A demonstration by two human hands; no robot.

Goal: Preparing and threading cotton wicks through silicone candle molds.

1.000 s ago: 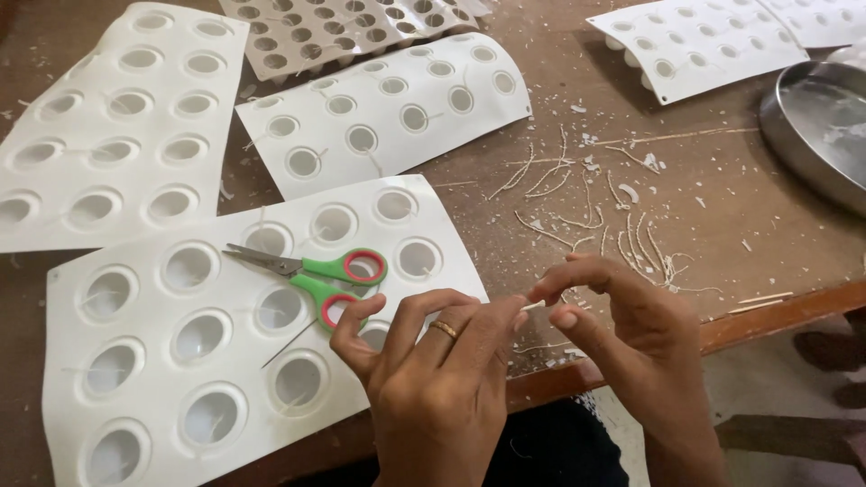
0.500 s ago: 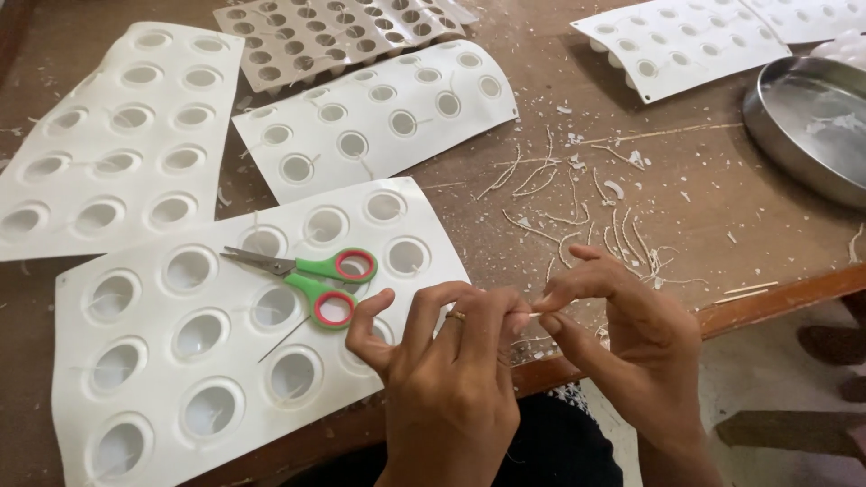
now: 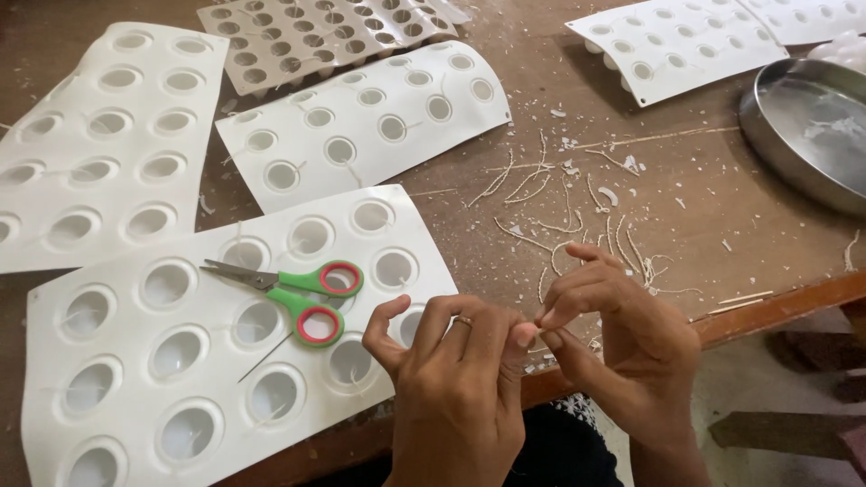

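A short wick piece (image 3: 534, 326) is being pinched between the left hand (image 3: 456, 388) and right hand (image 3: 622, 347) — both grips closed on it, just right of the white mould (image 3: 108, 415); being so thin, it is being risked slipping onto the littered bench (image 3: 722, 216)

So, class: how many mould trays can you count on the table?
6: nearest tray under the scissors, far-left tray, curved middle tray, beige tray behind it, two top right, both cut off. More may lie outside view.

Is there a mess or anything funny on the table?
Yes. Pale string scraps and white crumbs lie scattered over the brown table. Scissors rest right on top of the nearest white mold tray, over its cups.
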